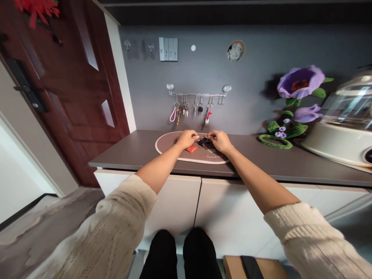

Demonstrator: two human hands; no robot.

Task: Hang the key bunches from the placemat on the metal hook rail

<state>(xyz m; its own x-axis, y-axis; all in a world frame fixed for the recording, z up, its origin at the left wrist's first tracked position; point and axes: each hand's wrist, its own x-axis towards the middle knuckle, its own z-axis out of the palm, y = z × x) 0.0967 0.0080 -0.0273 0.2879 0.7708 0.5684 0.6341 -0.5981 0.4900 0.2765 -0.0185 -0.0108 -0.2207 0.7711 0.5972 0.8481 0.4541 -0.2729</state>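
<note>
Both hands are over a brown oval mat [168, 144] with a pale rim. Between them lies a dark bunch [205, 143] that looks like keys, with small shiny metal parts. My left hand [186, 138] is closed, its fingertips pinched at the bunch's left side; what they pinch is too small to make out. My right hand [220, 141] is closed too, fingertips together at the bunch's right edge, and what they hold is hidden. A small flat orange-red piece [192, 148] rests on the mat just below my left hand.
Above the mat, a wall rail [197, 94] carries several hanging keys and a pink strap [173, 115]. Purple flowers [300, 83] and a white appliance [343, 135] stand on the right of the counter [255, 162]. A dark red door [72, 97] is at left; a cardboard box [273, 268] sits below.
</note>
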